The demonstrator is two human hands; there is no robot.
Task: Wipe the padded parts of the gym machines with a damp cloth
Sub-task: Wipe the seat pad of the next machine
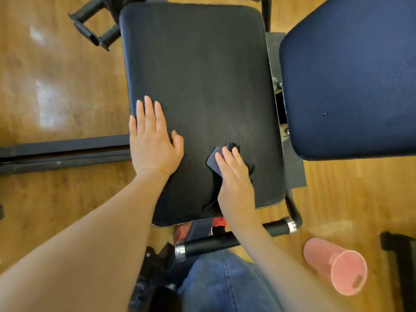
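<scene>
Black seat pad (202,75) fills the middle. My left hand (153,140) lies flat, fingers spread, at nine o'clock to steady me. My right hand (234,179) presses the dark cloth (213,159) down at five o'clock, fingers straight, to rub it.

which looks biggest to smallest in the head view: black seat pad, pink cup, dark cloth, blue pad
1. black seat pad, fills the most of the view
2. blue pad, cut off by the frame's edge, so its full size is unsure
3. pink cup
4. dark cloth, partly hidden under the right hand, so this rank is unsure
</scene>
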